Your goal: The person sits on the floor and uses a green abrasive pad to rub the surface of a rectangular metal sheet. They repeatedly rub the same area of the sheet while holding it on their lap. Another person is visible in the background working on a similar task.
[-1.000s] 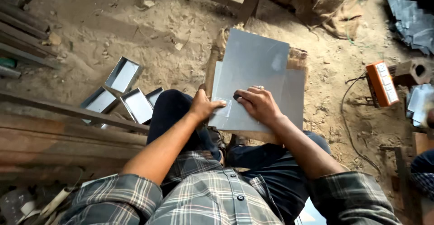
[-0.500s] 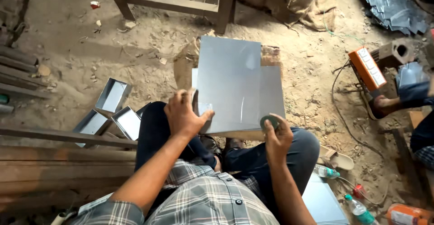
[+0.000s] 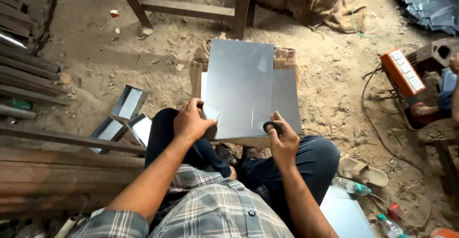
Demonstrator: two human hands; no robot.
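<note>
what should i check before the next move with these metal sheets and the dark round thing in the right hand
1. Left hand grips the near left corner of the top sheet: ok.
2. Right hand holds the dark round thing at the sheet's near edge: ok.
3. Top sheet square with the lower sheet: not ok, offset to the left.
4. Sheets supported flat on the block: ok.
5. What the round thing is: cannot tell.

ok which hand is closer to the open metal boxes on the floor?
Left. The left hand grips the near left corner of the grey metal sheet, just right of the metal boxes. The right hand holds a small dark round object at the sheet's near right edge, farther away.
</note>
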